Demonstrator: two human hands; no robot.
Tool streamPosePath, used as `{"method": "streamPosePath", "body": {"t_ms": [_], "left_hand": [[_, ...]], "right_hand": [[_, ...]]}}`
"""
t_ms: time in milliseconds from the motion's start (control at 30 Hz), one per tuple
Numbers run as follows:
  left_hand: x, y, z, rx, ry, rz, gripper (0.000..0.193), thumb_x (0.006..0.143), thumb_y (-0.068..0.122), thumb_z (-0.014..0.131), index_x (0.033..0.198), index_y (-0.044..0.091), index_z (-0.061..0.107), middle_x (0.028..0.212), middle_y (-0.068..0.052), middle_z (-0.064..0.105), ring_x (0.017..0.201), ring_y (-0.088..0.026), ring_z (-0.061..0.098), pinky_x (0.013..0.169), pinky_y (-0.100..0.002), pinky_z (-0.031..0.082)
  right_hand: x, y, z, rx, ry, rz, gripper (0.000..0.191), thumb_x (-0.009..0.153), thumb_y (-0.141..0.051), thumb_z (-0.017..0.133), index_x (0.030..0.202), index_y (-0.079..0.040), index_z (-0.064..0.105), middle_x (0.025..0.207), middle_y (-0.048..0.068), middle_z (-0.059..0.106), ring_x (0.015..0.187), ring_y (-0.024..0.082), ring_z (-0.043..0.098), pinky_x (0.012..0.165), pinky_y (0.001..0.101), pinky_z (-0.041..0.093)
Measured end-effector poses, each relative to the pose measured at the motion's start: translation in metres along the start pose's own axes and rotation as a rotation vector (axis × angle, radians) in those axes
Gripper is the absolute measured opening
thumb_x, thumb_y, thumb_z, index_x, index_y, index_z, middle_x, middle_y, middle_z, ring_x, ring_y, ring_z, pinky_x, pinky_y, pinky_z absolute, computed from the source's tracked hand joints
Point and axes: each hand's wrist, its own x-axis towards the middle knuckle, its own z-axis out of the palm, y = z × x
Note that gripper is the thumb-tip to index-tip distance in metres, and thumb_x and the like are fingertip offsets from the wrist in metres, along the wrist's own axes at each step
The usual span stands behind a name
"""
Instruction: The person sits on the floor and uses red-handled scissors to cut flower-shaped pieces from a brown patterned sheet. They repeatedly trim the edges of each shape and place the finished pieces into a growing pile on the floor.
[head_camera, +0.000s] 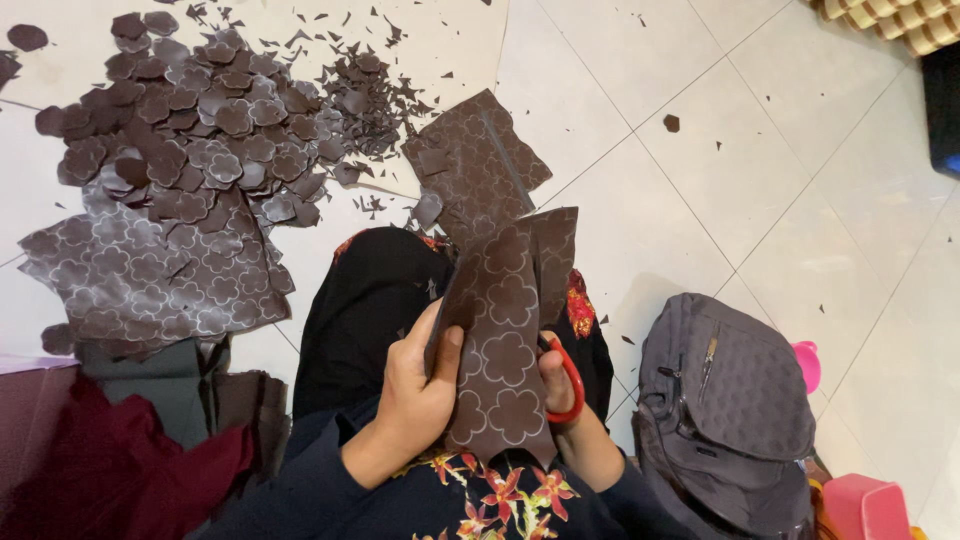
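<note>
while left hand (415, 395) fingers clamp brown sheet (505, 340), right hand (556, 385) grips red scissors (572, 382), grey backpack (725, 400) zipped

One grey backpack (725, 400); one pair of red-handled scissors (572, 385); two hands — left hand (420, 385), right hand (556, 375); flower cut-outs (190, 120) — too many to count.

— Where is there room to pass?
— Bare tile floor (760, 170) far right. On the left, the heap of cut flower shapes (190, 120) and marked brown sheets (150, 275) crowd it.
— Near right?
— A grey backpack (725, 410) blocks it.
</note>
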Motion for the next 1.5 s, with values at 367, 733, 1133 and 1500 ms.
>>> {"method": "streamPosePath", "body": {"t_ms": [367,733,1133,1500], "left_hand": [[-0.001,-0.001,0.003,-0.026,-0.011,-0.022,0.036,0.105,0.01,0.052,0.139,0.0,0.056,0.111,-0.015,0.079,0.101,-0.016,0.075,0.085,-0.027,0.057],[0.0,0.002,0.0,-0.104,-0.028,0.007,0.037,0.105,0.006,0.049,0.14,-0.002,0.055,0.122,-0.013,0.075,0.113,-0.016,0.07,0.094,-0.028,0.054],[-0.006,-0.034,-0.009,-0.274,0.078,-0.17,0.034,0.102,0.007,0.059,0.135,-0.002,0.061,0.12,-0.006,0.071,0.111,-0.012,0.062,0.099,-0.027,0.048],[0.041,0.003,-0.07,-0.042,0.003,0.062,0.076,0.088,0.016,0.075,0.153,0.005,0.039,0.151,-0.015,0.052,0.141,-0.025,0.049,0.117,-0.041,0.037]], "right_hand": [[0.022,-0.033,0.041,-0.038,-0.033,0.005,0.076,0.096,-0.065,0.062,0.129,0.004,0.062,0.112,0.014,0.073,0.097,0.021,0.073,0.08,0.032,0.061],[0.023,-0.036,0.034,-0.167,-0.031,-0.061,0.074,0.1,-0.064,0.064,0.122,0.007,0.069,0.104,0.012,0.076,0.089,0.018,0.074,0.074,0.028,0.059],[0.022,-0.049,-0.01,-0.376,-0.046,0.043,0.079,0.08,-0.083,0.067,0.064,-0.007,0.055,0.058,0.001,0.052,0.052,0.012,0.052,0.048,0.0252,0.038],[0.016,-0.057,0.027,-0.48,0.139,0.16,0.089,0.074,-0.084,0.069,0.091,0.004,0.067,0.062,-0.002,0.052,0.049,0.007,0.049,0.044,0.0215,0.039]]}}
